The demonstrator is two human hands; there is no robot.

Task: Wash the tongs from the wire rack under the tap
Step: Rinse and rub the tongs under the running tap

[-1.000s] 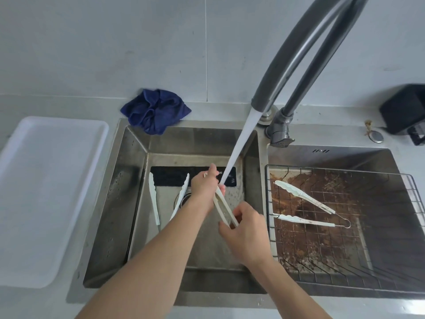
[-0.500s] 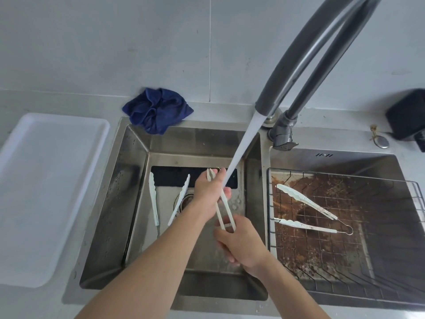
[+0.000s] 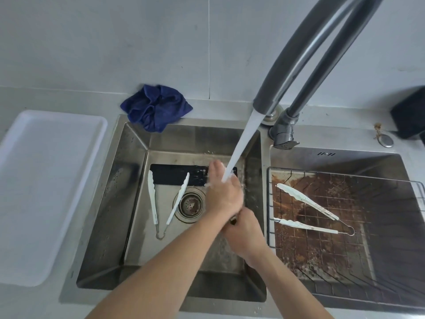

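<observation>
Water [image 3: 241,146] runs from the grey tap [image 3: 296,65] into the left sink basin [image 3: 135,171]. My left hand [image 3: 222,195] is under the stream, wrapped over the white tongs, which it almost wholly hides. My right hand [image 3: 246,233] sits just below and grips the tongs' handle end. A second pair of white tongs [image 3: 153,203] lies spread on the basin floor beside the drain [image 3: 189,204]. A third, stained pair [image 3: 308,203] lies on the wire rack [image 3: 391,229] over the right basin.
A crumpled blue cloth [image 3: 156,107] lies on the sink's back rim. A white tray [image 3: 46,187] sits on the counter at left. At the far right stands a black object [image 3: 411,113], with a small round metal cap [image 3: 386,141] near it.
My left hand has slid up along the tongs and now covers them under the stream. The right hand has moved slightly forward with the handle end.
</observation>
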